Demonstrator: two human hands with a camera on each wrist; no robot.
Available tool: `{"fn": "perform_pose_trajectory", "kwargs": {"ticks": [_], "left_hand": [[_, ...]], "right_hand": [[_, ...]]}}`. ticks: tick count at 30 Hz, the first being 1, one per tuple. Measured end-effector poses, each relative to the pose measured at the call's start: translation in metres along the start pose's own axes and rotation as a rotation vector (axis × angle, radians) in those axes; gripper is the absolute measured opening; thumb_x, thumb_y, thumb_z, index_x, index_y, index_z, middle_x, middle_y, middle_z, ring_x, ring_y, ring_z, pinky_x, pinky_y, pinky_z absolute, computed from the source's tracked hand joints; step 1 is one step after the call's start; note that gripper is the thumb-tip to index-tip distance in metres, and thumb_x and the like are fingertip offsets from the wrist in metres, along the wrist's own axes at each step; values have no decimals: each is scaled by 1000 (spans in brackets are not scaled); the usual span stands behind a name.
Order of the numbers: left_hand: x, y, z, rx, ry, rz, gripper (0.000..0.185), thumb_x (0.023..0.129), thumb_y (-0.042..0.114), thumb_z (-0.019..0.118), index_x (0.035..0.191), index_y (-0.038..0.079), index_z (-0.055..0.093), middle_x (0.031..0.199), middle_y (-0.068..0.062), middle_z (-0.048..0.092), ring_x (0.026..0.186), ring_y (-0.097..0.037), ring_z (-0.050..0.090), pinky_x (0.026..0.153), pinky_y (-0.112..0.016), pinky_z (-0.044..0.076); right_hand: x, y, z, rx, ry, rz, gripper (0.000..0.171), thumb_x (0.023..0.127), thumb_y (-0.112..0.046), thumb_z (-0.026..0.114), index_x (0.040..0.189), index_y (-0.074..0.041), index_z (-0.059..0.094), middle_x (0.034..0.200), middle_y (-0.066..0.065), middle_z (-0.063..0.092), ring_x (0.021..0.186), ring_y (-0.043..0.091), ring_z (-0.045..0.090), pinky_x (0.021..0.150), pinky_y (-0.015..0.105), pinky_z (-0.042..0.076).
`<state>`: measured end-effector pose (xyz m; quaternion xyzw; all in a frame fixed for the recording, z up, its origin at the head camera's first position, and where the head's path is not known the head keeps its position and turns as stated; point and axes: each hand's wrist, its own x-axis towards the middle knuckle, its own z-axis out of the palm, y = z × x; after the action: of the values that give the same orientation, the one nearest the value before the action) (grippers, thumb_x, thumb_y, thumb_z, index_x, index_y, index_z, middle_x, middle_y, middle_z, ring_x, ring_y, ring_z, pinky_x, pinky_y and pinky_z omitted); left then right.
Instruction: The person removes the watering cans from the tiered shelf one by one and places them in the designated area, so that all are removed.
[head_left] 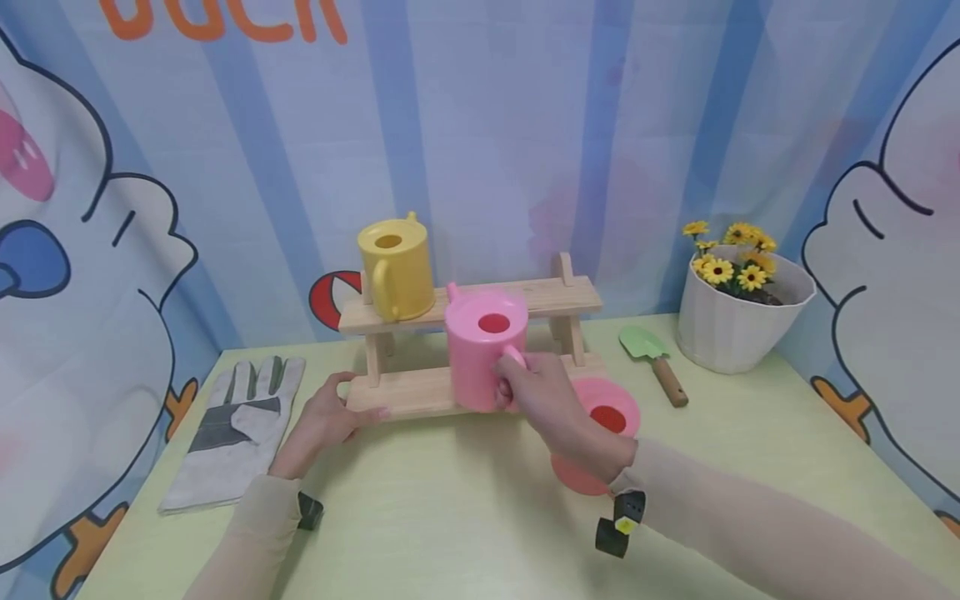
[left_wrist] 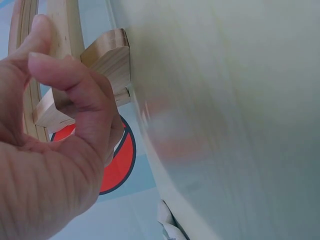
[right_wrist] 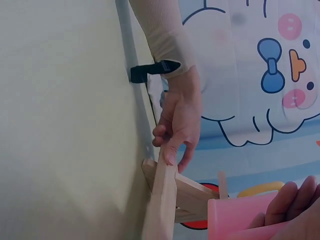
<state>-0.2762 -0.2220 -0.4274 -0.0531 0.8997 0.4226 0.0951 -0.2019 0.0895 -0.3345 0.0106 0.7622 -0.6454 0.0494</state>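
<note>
My right hand (head_left: 551, 400) grips the handle of a pink watering can (head_left: 476, 358), upright at the front of a two-tier wooden stand (head_left: 408, 392). Whether the can's base touches the lower board cannot be told. With thumb and fingers, my left hand (head_left: 326, 417) holds the left end of that lower board; the left wrist view shows the fingers (left_wrist: 95, 105) bent about its end. On the left of the upper board stands a yellow watering can (head_left: 408, 267). A second pink watering can (head_left: 618, 396) is on the table, partly hidden behind my right forearm.
A pair of grey-and-white work gloves (head_left: 225, 442) lies on the left of the table. To the right are a small green trowel (head_left: 667, 379) with a wooden handle and a white pot (head_left: 716, 333) of yellow flowers. A printed curtain (head_left: 495, 150) hangs close behind.
</note>
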Motion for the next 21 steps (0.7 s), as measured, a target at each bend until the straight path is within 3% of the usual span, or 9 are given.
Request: {"fn": "perform_pose_trajectory", "kwargs": {"ticks": [7, 8, 12, 14, 15, 21], "left_hand": [[0, -1, 0, 6, -4, 2, 107, 91, 43, 89, 167, 2, 25, 85, -5, 58, 65, -17, 53, 66, -32, 43], [0, -1, 0, 6, -4, 1, 107, 91, 43, 89, 167, 2, 25, 84, -5, 57, 65, -17, 52, 66, -32, 43], [0, -1, 0, 13, -3, 6, 107, 92, 44, 88, 167, 3, 25, 83, -5, 57, 66, -17, 53, 67, -32, 42], [-1, -1, -1, 17, -1, 10, 107, 92, 45, 88, 167, 3, 25, 82, -4, 57, 66, -18, 53, 67, -33, 42], [-1, -1, -1, 17, -2, 9, 107, 92, 45, 88, 167, 3, 25, 82, -4, 57, 67, -18, 53, 68, -33, 42], [0, 0, 0, 18, -3, -5, 106, 92, 43, 88, 167, 3, 25, 84, -5, 57, 66, -18, 52, 68, -33, 42]], "right_hand": [[-15, 12, 0, 21, -1, 39, 23, 105, -17, 56, 84, -9, 56, 71, 3, 54, 78, 19, 56, 84, 33, 48], [-17, 14, 0, 33, 2, 44, 14, 105, -16, 57, 93, -9, 59, 71, 3, 54, 76, 20, 55, 82, 32, 48], [-24, 22, 1, 42, 40, 66, 11, 104, -16, 59, 98, -7, 62, 70, 2, 54, 69, 18, 51, 72, 27, 46], [-28, 28, 1, 21, 43, 73, 14, 105, -17, 60, 96, -7, 64, 71, 3, 56, 70, 18, 51, 68, 26, 44], [-30, 30, 1, 7, 45, 78, 22, 106, -18, 60, 86, -7, 62, 71, 3, 57, 70, 17, 50, 66, 25, 42], [-39, 51, 3, -49, 50, 102, 30, 108, -24, 61, 82, -9, 64, 72, 3, 60, 61, 17, 46, 58, 23, 36]]}}
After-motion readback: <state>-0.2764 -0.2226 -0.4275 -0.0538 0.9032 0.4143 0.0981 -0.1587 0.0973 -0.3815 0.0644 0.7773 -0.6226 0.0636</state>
